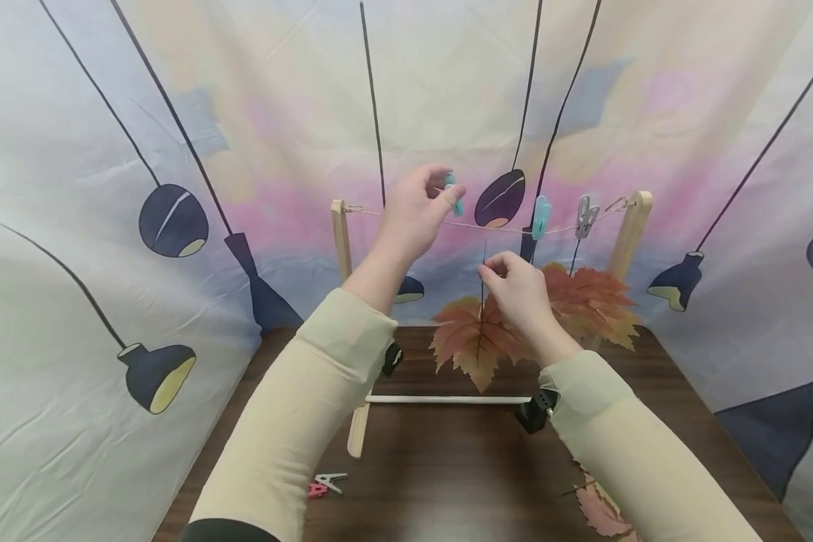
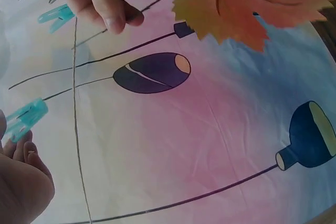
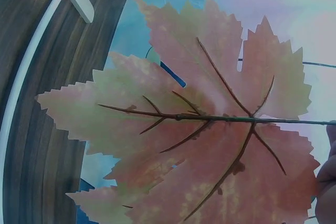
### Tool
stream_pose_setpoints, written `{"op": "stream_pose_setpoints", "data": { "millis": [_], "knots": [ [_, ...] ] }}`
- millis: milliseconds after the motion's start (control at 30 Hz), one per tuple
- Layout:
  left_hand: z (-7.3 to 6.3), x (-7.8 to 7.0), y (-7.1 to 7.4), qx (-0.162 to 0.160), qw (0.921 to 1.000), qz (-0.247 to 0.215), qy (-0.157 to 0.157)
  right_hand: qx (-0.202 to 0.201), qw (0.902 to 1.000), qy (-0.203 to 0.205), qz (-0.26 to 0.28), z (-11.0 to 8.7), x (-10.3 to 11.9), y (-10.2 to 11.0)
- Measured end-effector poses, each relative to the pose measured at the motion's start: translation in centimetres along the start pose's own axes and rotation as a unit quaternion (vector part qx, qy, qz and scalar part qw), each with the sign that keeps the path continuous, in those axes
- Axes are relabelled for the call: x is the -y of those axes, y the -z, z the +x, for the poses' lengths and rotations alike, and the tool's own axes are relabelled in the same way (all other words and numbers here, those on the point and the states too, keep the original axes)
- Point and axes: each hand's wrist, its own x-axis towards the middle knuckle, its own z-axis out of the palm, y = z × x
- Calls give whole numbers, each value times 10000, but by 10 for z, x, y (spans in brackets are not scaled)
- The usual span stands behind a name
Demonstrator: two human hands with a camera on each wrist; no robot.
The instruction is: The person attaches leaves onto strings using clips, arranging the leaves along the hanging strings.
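Note:
My left hand point(image 1: 416, 207) pinches a turquoise clothespin point(image 1: 455, 197) just above a thin string point(image 1: 491, 228) stretched between two wooden posts. Below the string, my right hand point(image 1: 517, 287) holds an orange-red artificial maple leaf point(image 1: 474, 342) by its dark stem, between thumb and fingertips. The leaf hangs downward, and its stem tip points up toward the string. In the right wrist view the veined leaf point(image 3: 220, 150) fills most of the picture. To the right, another turquoise clothespin point(image 1: 540, 218) and a grey clothespin point(image 1: 587, 217) sit on the string, with a second leaf point(image 1: 592, 301) hanging there.
A white rod point(image 1: 447, 400) joins the frame's base above the brown table point(image 1: 447, 467). At the lower left lie a pink clothespin point(image 1: 317, 491) and a grey-white clothespin point(image 1: 332, 480). More leaves point(image 1: 601, 512) rest by my right sleeve. A cloth printed with lamps surrounds the table.

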Motion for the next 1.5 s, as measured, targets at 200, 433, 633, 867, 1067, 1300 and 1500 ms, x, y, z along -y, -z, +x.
{"op": "stream_pose_setpoints", "data": {
  "millis": [200, 433, 633, 867, 1067, 1300, 1500],
  "knots": [
    [5, -1, -10, 167, 9970, 746, -123, -18, 10000, -31, -69, 3, 2, 0],
    [10, 0, -18, 327, 9934, 1072, -246, -113, 9998, -101, -145, 6, 2, -2],
    [13, -2, -24, 371, 9917, 1198, -294, -130, 9997, -144, -135, 10, 7, -5],
    [16, -7, -28, 562, 9870, 1474, -310, -238, 9995, -147, -128, 12, 10, -5],
    [18, -12, -32, 604, 9833, 1686, -314, -469, 9988, -110, -36, 15, 10, -5],
    [20, -14, -34, 668, 9802, 1836, -312, -580, 9982, -87, 123, 16, 12, -5],
    [18, -13, -37, 637, 9783, 1929, -404, -461, 9957, -390, 696, 15, 13, -7]
  ]
}}
